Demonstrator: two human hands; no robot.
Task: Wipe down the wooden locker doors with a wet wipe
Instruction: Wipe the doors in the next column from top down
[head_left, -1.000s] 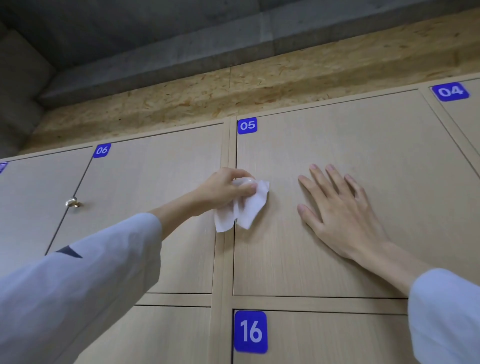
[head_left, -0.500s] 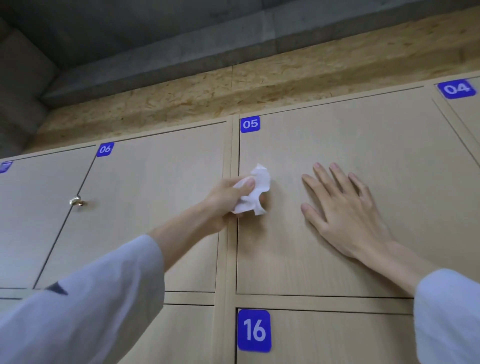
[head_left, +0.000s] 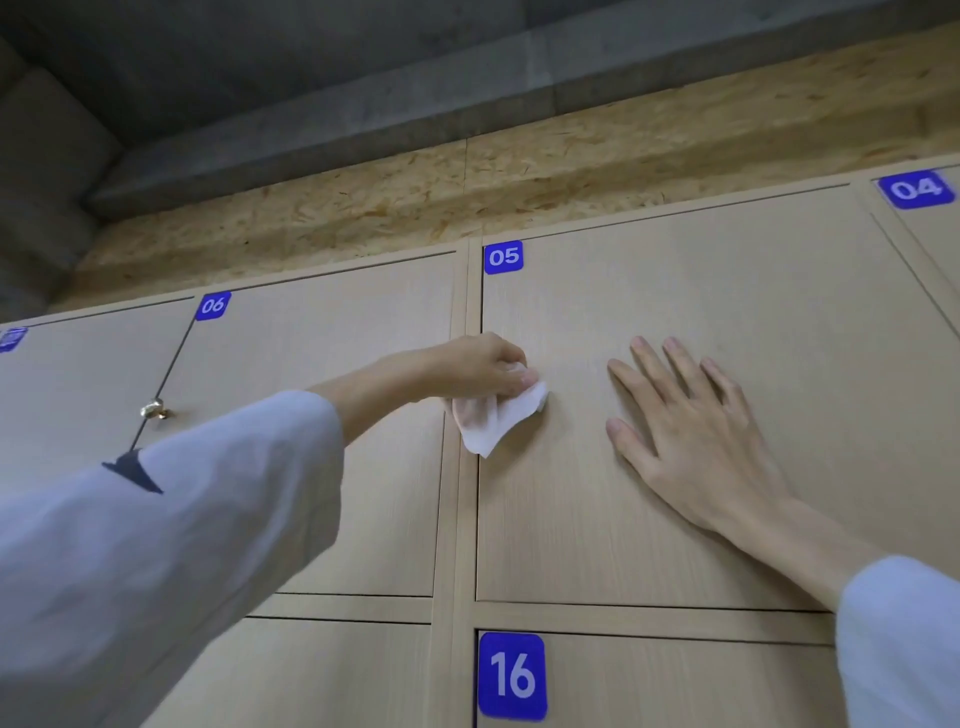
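Gripping a crumpled white wet wipe (head_left: 498, 421), the left hand (head_left: 470, 366) has its fingers curled over the top of the tissue and presses it against the pale wooden locker door marked 05 (head_left: 675, 519), close to that door's left edge and about a third of the way down from its top. The wipe's loose lower corner hangs below the knuckles and overlaps the narrow vertical frame strip (head_left: 460, 519) that separates this door from the pale wooden locker door marked 06 (head_left: 322, 364) on the left. The right hand (head_left: 691, 436) lies flat on the same 05 door, near the wipe but apart from it, palm against the wood with all fingers straight, spread and pointing up and to the left; it holds nothing. Both forearms come up from the lower corners of the head view in loose light blue-grey sleeves (head_left: 156, 545). A blue square label reading 05 (head_left: 503, 256) sits in the top left corner of the door being wiped, a blue label reading 06 (head_left: 213, 305) in the top left corner of its neighbour, and a blue label reading 04 (head_left: 916, 188) on the door at the far right edge. Below, a larger blue label reading 16 (head_left: 512, 675) marks the lower door under 05. A small brass knob (head_left: 154, 410) stands beside the left edge of the 06 door. Above the lockers runs a band of rough chipboard (head_left: 519, 187), and over that a grey concrete beam (head_left: 415, 104).
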